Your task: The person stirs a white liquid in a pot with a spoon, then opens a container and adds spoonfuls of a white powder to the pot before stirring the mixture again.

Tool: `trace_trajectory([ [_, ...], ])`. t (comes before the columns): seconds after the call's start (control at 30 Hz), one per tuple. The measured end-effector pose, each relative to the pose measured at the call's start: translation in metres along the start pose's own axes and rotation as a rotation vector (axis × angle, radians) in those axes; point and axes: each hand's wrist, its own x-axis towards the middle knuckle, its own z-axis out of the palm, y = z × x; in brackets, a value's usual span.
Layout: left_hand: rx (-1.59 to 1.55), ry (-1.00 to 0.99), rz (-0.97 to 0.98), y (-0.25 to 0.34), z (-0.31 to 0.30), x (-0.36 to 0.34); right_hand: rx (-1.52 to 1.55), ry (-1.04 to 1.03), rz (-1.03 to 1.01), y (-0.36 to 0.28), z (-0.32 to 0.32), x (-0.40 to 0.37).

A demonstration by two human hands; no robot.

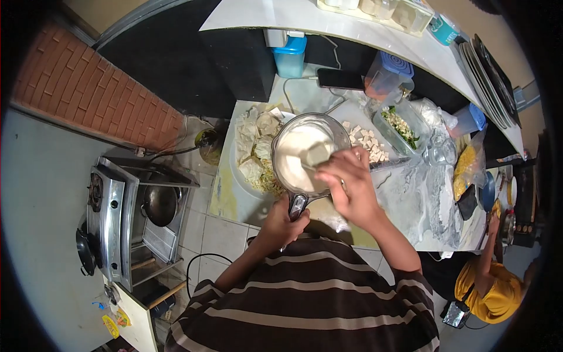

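A saucepan (275,154) of thick, creamy white batter (291,146) is in front of me at the table edge. My left hand (285,224) is wrapped round its black handle (298,206). My right hand (350,190) is closed on a large spoon (317,154), whose broad head is in the batter; most of its handle is hidden by my fingers. Left of the pan, a large white plate (239,167) bears pale folded wrappers or leaves (251,170) and a shredded filling (267,183). Small pale cubes, probably tofu (369,144), lie right of the pan.
A clear container (400,126) with chopped greens stands at the back right, near a bag of yellow pieces (466,167). A shelf (352,22) overhangs the table's back. A gas stove (108,205) stands left. Another person in yellow (492,287) works at the far right.
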Motion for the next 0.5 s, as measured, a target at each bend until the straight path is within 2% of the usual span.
trace_trajectory([
  [0.07,-0.008,0.0,-0.025,0.0,-0.002,-0.001,-0.032,0.024,-0.01,0.006,0.0,0.009],
  [0.13,-0.036,-0.023,-0.021,0.005,-0.006,-0.002,-0.235,0.107,-0.054,0.011,-0.005,0.015],
  [0.27,-0.068,-0.026,-0.031,0.005,-0.01,-0.001,-0.323,0.011,0.034,-0.005,-0.023,0.002],
  [0.33,-0.024,-0.014,-0.023,0.008,-0.008,0.0,-0.277,-0.052,0.051,-0.007,-0.02,-0.005],
  [0.4,0.03,-0.009,-0.011,0.006,-0.007,0.001,-0.088,-0.086,0.018,-0.009,-0.01,-0.007],
  [0.5,0.031,0.014,-0.009,0.0,-0.009,0.002,-0.099,-0.048,-0.018,0.003,0.0,0.006],
])
